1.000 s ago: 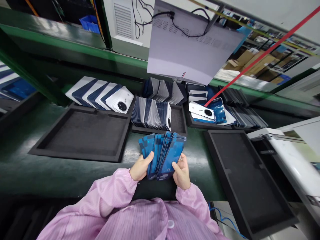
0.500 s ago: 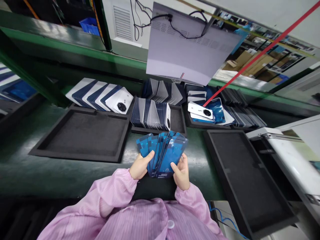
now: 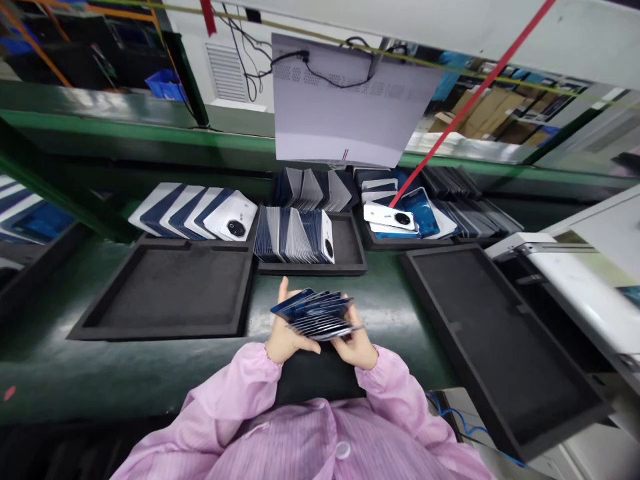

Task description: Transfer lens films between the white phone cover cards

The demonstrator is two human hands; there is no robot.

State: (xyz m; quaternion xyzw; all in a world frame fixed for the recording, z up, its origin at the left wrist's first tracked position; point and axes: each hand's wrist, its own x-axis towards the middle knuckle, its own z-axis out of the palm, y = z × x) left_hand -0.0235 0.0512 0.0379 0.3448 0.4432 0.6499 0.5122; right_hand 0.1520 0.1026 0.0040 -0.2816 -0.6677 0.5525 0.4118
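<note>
Holding blue phone covers [image 3: 316,315] — no writing legible — both hands [image 3: 286,340].

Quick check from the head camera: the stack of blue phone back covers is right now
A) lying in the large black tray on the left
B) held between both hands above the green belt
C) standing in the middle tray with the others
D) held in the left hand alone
B: the stack of blue back covers sits between the left hand and the right hand, above the green belt.

Stack of blue-filmed phone back covers [image 3: 316,315]: fanned, lying near flat, edges toward camera, dark blue top faces, pale edges. Sits just in front of the small black foam tray [image 3: 350,257], above green belt.
</note>
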